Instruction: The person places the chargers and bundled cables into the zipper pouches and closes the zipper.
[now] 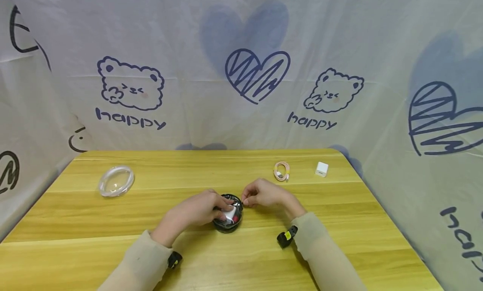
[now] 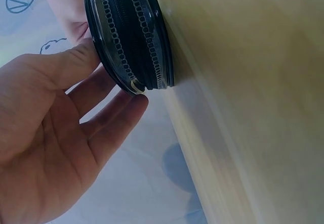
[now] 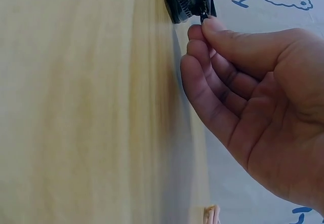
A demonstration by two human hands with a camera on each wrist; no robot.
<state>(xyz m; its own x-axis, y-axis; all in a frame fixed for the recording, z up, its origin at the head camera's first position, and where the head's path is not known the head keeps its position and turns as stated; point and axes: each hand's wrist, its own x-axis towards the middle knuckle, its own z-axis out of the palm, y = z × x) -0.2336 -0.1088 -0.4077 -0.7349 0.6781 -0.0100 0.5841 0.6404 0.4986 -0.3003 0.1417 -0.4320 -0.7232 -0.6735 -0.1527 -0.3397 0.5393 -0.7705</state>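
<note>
A small round zip case (image 1: 226, 229) with clear panels and black trim lies on the table in front of me. Through its top I see a white item and something red. My left hand (image 1: 201, 206) grips the case from the left, its thumb on the upper rim and fingers along the far side. The black zip band (image 2: 129, 37) faces the left wrist camera. At the case's right edge, my right hand (image 1: 267, 194) pinches the small dark zipper pull (image 3: 204, 16) between thumb and index finger. How far the zip runs closed is hard to see.
A coiled pink cable (image 1: 281, 171) lies toward the back right of the wooden table (image 1: 181, 173), with a white charger cube (image 1: 322, 169) beyond it to the right. At the back left rests a clear coiled ring (image 1: 116, 181). A printed cloth (image 1: 188, 102) hangs behind the table.
</note>
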